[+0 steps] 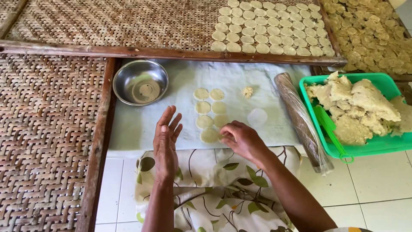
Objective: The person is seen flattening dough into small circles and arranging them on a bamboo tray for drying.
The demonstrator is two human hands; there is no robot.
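White tiled floor [377, 180], pale work sheet [137, 124] laid between woven drying trays [47, 129].

Right hand [242, 139]: grip pinched on the edge of a dough disc [209, 135], low end of the cut rows. Left hand [166, 141]: open, flat, empty, beside them. Advice: lift edge-first, support underneath, avoid stretching.

Steel bowl [140, 81]: looks empty. Green basket [377, 144]: dough lumps [356, 107]. Far tray [128, 50]: discs in tight rows.

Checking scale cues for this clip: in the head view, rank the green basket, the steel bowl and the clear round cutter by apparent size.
1. Green basket, partly cut off at the frame edge.
2. Steel bowl.
3. Clear round cutter, smallest.
All lie at a similar distance, so the order seems safe.
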